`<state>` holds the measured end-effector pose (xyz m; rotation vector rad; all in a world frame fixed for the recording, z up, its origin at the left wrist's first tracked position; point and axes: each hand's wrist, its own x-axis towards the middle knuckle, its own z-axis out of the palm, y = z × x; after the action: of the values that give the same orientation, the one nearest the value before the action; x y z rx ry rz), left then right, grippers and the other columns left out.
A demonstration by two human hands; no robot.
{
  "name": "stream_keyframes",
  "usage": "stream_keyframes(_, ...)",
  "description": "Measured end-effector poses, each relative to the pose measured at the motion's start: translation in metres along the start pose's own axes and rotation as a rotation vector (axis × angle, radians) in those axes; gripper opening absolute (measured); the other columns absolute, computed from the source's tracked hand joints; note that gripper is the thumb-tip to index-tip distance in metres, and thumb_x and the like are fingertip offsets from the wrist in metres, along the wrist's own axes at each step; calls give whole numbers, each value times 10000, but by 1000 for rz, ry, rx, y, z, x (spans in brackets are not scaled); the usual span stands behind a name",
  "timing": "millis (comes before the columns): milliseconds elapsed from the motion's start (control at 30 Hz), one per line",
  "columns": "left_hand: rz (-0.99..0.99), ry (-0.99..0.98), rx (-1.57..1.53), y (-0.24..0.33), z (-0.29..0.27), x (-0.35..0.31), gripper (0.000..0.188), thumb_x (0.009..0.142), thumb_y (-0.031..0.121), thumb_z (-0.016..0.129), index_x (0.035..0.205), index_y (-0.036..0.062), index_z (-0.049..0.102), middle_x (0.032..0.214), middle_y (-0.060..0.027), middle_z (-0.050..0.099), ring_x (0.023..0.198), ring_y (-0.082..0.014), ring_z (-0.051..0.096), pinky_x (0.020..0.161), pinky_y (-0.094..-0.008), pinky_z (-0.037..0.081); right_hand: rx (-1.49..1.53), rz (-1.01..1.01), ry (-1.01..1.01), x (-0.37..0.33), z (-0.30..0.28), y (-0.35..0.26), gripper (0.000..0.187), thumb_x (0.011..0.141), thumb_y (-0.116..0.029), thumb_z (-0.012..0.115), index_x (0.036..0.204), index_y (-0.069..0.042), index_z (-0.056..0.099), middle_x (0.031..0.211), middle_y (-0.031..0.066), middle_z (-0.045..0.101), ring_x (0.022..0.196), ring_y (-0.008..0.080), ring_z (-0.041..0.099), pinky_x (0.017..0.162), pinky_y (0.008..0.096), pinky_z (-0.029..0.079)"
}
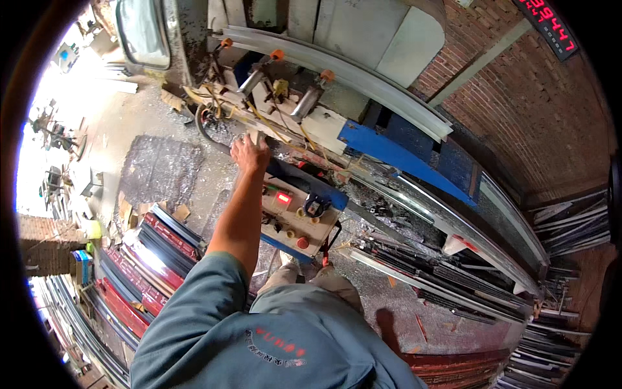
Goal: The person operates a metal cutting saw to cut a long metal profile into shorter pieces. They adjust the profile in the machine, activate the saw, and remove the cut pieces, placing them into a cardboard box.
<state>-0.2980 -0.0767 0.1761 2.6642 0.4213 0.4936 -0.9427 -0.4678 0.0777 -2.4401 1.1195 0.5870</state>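
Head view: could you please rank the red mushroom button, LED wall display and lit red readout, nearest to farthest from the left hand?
1. Lit red readout, below-right of the left hand.
2. Red mushroom button, further down.
3. LED wall display, upper right.

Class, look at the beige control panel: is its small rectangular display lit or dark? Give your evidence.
Lit: the display glows bright red against the beige control panel.

1 hand (250, 154), 3 orng knobs (277, 54), 1 ctrl pnl (317, 229).
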Motion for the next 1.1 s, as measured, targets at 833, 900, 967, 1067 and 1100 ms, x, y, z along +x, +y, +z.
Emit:
stream_keyframes(833, -254, -24, 70, 39, -4, -9, 391, 876, 463, 597, 1053, 145, 740, 1161, -48, 663, 1144, -246, 584, 994, -401, 408, 52, -11, 967, 400, -356, -244, 523, 1073, -440, 342, 1330, -72, 610, 1513, 148, 447, 1361, 351, 441, 1108, 499, 368)
stream_keyframes(900, -249, -17, 81, 42, -3, -9, 384, 869, 455, 602, 1036, 138, 741, 1143, -51, 667, 1125, -249, 590, 989, -404, 409, 85, -10, 979, 411, -356, -237, 531, 1073, -445, 336, 1348, -75, 600, 1505, 162, 455, 1369, 359, 434, 1115, 496, 366)
stream_keyframes(967, -250, -12, 85, 43, -3, -10, 377, 862, 447, 606, 1019, 133, 742, 1125, -55, 672, 1110, -253, 594, 981, -406, 411, 45, -25, 1005, 413, -355, -236, 535, 1074, -447, 325, 1351, -79, 597, 1496, 162, 464, 1370, 359, 433, 1118, 491, 366)
stream_keyframes(1067, -255, 0, 78, 41, -3, -11, 367, 851, 437, 611, 997, 127, 742, 1099, -61, 675, 1096, -258, 596, 968, -410, 413, 58, -40, 981, 406, -355, -246, 542, 1074, -453, 312, 1363, -88, 588, 1486, 155, 478, 1372, 353, 433, 1121, 486, 364)
stream_keyframes(1100, -253, 9, 74, 42, -2, -11, 364, 847, 434, 613, 991, 126, 742, 1093, -63, 676, 1095, -259, 596, 965, -411, 413, 73, -42, 965, 405, -357, -247, 544, 1073, -456, 309, 1368, -91, 584, 1483, 152, 483, 1372, 350, 434, 1122, 485, 363)
